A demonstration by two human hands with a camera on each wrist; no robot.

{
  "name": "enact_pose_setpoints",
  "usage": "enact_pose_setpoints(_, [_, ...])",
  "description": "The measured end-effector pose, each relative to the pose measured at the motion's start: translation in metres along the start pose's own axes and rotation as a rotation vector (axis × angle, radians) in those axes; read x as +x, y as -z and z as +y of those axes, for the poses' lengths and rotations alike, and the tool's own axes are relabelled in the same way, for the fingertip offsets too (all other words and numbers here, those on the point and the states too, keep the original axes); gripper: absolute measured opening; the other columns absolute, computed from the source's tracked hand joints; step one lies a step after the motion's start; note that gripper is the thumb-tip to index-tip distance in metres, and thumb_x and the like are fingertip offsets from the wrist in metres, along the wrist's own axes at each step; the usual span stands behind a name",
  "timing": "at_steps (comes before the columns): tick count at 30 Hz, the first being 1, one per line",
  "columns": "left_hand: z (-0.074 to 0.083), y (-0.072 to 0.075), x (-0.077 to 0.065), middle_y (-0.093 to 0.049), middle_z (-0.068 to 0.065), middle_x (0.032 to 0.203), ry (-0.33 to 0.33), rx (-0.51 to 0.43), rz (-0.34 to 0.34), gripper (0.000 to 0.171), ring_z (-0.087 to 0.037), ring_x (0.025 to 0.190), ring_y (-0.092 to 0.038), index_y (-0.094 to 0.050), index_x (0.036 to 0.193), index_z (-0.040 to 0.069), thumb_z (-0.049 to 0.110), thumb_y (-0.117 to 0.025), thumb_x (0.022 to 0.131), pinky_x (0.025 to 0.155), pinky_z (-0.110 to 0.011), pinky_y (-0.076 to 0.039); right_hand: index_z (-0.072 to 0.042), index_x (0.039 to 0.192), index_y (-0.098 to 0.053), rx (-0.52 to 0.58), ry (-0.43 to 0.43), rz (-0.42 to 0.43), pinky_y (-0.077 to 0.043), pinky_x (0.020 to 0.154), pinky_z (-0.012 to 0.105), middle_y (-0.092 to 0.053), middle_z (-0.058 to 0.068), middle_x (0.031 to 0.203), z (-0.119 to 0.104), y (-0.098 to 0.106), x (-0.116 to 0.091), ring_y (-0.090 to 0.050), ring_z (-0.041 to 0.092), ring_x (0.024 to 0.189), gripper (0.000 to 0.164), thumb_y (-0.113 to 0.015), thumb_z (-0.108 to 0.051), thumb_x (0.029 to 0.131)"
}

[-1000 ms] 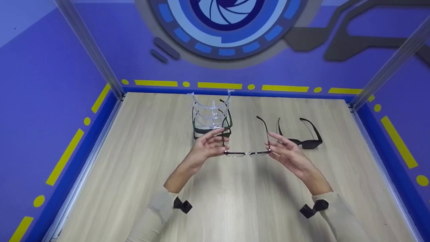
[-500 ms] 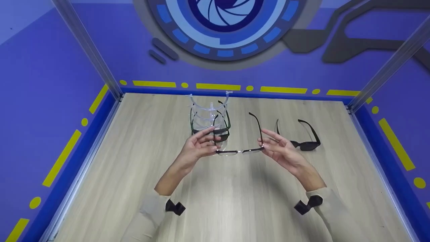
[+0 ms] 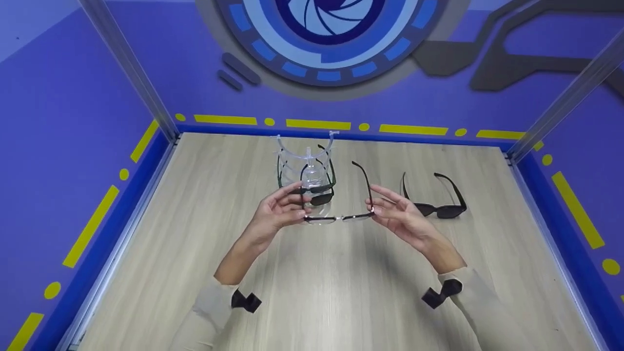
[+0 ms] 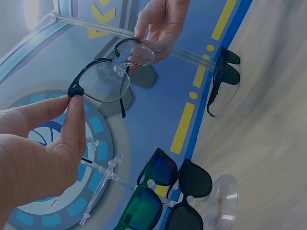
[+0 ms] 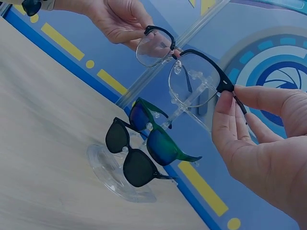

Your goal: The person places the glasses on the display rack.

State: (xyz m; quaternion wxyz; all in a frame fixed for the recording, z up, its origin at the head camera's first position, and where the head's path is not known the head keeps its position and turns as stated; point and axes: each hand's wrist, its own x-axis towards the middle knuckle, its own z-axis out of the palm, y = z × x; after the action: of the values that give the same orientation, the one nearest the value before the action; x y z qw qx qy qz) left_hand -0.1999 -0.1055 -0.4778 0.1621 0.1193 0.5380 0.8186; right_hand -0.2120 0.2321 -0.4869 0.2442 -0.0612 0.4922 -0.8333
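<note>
Both hands hold up a pair of clear-lens eyeglasses (image 3: pixel 319 221) with a dark upper rim, temples unfolded and pointing away from me. My left hand (image 3: pixel 273 212) pinches the left hinge corner between thumb and fingers. At the opposite hinge, my right hand (image 3: pixel 404 219) grips the frame likewise. Just beyond the left hand stands a clear plastic glasses stand (image 5: pixel 98 165). Green-framed sunglasses (image 5: pixel 160 146) with blue-green lenses sit on it. Below them on the stand are black sunglasses (image 5: pixel 139 167). The left hand partly covers the stand in the head view.
Another pair of black sunglasses (image 3: pixel 448 211) lies unfolded on the wooden table (image 3: pixel 321 292), beyond the right hand. Blue panels (image 3: pixel 234 107) wall in the back and both sides, with metal posts (image 3: pixel 139 83) in the corners.
Both hands have carried the eyeglasses leftward and slightly away from me, so they now stand closer in front of the stand. The grip at both hinges looks the same.
</note>
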Motion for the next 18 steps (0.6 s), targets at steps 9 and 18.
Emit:
enact_pose_setpoints(9, [0.006,0.006,-0.001,-0.07,-0.005,0.12,-0.002,0.018,0.031,0.069,-0.018,0.104,-0.074,-0.04,0.154,0.003,-0.012,-0.066,0.091,0.092,-0.029,-0.061,-0.016,0.14,-0.058,0.037,0.006,0.001,-0.056,0.097,0.027,-0.069,0.007,0.121,-0.002,-0.009,0.008,-0.067,0.015,0.112,0.052,-0.053,0.013,0.098])
enact_pose_setpoints(18, [0.014,0.012,-0.005,-0.066,-0.016,0.129,-0.014,0.077,0.074,0.071,-0.016,0.103,-0.074,-0.038,0.155,0.003,-0.009,-0.067,0.092,0.092,-0.03,-0.062,-0.011,0.146,-0.05,0.032,-0.01,0.04,-0.056,0.094,0.026,-0.068,0.007,0.121,-0.005,-0.021,0.019,-0.066,0.014,0.11,0.054,-0.056,0.012,0.097])
